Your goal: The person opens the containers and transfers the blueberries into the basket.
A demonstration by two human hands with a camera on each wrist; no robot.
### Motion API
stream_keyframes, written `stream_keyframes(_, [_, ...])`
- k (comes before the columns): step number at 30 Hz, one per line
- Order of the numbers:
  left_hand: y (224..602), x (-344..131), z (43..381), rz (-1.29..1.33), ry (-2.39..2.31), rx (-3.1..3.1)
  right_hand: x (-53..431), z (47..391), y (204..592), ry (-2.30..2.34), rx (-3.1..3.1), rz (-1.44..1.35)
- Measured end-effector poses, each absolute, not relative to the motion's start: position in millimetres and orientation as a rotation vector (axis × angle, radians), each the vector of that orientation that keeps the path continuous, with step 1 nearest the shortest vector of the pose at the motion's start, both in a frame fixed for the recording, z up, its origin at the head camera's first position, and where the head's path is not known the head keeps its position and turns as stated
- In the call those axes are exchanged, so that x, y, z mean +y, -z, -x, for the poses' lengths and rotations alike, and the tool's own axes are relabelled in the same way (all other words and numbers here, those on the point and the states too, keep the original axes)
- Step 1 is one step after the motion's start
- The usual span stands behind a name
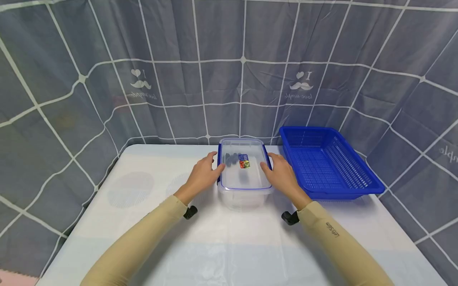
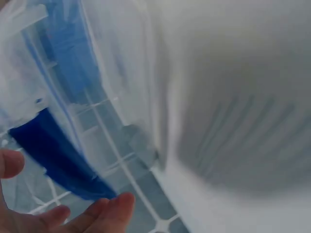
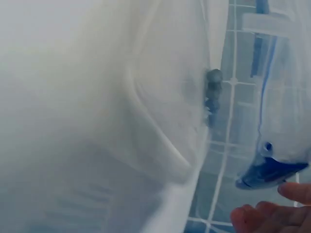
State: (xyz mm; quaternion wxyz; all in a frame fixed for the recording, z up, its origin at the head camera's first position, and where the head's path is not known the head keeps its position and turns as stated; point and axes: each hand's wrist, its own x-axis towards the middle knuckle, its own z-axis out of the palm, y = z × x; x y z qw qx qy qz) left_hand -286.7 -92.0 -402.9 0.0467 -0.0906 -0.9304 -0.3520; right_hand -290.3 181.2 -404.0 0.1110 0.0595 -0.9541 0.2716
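A clear plastic food container (image 1: 244,198) with a blue-edged lid (image 1: 247,178) sits on the table, several small dark round things (image 1: 232,159) visible inside. At its left side is my left hand (image 1: 203,174), thumb over the lid's edge and fingers along the side; in the left wrist view the fingertips are right at a blue latch (image 2: 63,158). My right hand (image 1: 283,174) mirrors it at the right side, thumb near the lid and fingers loosely extended. In the right wrist view its fingertips lie close to the other blue latch (image 3: 272,173).
A blue perforated plastic basket (image 1: 322,194) stands to the right of the container, near the table's right edge. Grey curtains with white grid lines (image 1: 222,83) enclose the back and sides of the white table (image 1: 229,254).
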Motion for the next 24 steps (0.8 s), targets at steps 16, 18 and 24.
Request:
stream_keyframes(16, [421.3,-78.7,305.6,0.223,1.155,-2.782,172.3,300.0,411.1,-1.040,-2.846,-0.043])
stream_keyframes(18, [422.1,-77.5,306.5,0.232,1.167,-2.784,172.4,301.3,411.5,-1.051,-2.847,-0.044])
stream_keyframes(24, [421.2,-75.2,308.1,0.269,1.156,-2.769,174.0,307.0,415.9,-1.028,-2.824,-0.051])
